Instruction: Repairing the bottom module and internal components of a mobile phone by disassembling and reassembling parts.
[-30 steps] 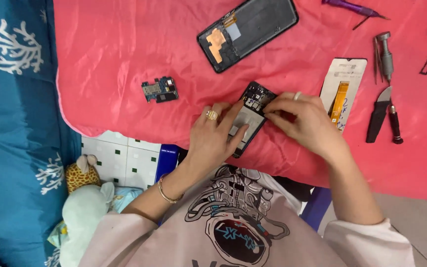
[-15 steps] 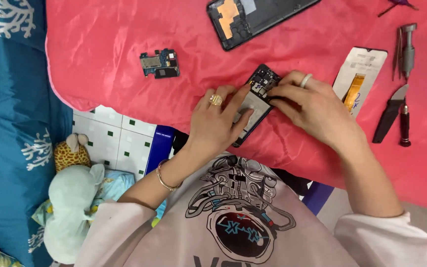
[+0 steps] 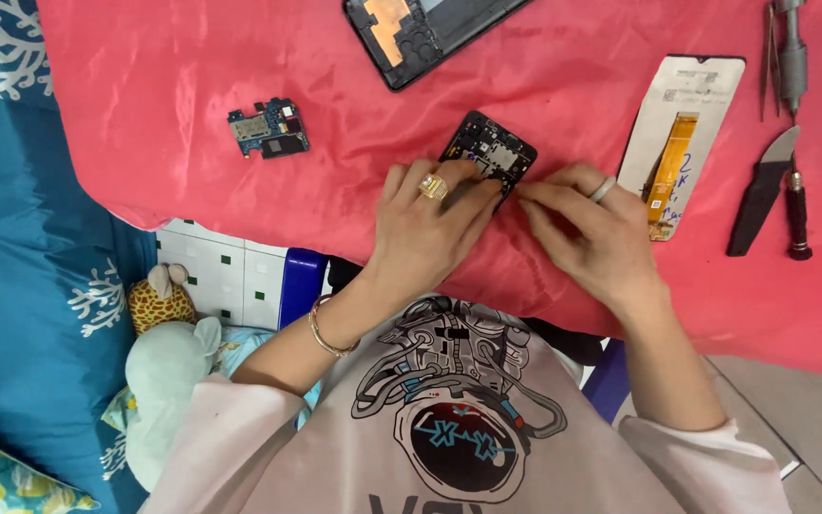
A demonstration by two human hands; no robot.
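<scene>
A small black opened phone frame (image 3: 489,148) lies on the red cloth (image 3: 192,86), its inner parts facing up. My left hand (image 3: 430,228), with a gold ring, covers its lower half and presses on it. My right hand (image 3: 587,228), with a silver ring, meets it from the right, fingertips pinched at the frame's lower right edge. What sits between those fingertips is too small to tell.
A blue circuit board (image 3: 269,128) lies left of the hands. A larger black phone body (image 3: 430,29) sits at the top. To the right are a white screen panel with an orange flex cable (image 3: 682,133), a black blade tool (image 3: 761,190), a screwdriver (image 3: 797,214) and tweezers (image 3: 784,57). Plush toys (image 3: 168,371) lie lower left.
The view has shifted, so everything sits lower and further right in the frame. Both hands stay on the small phone frame, with my right fingers now pinched at its lower right edge.
</scene>
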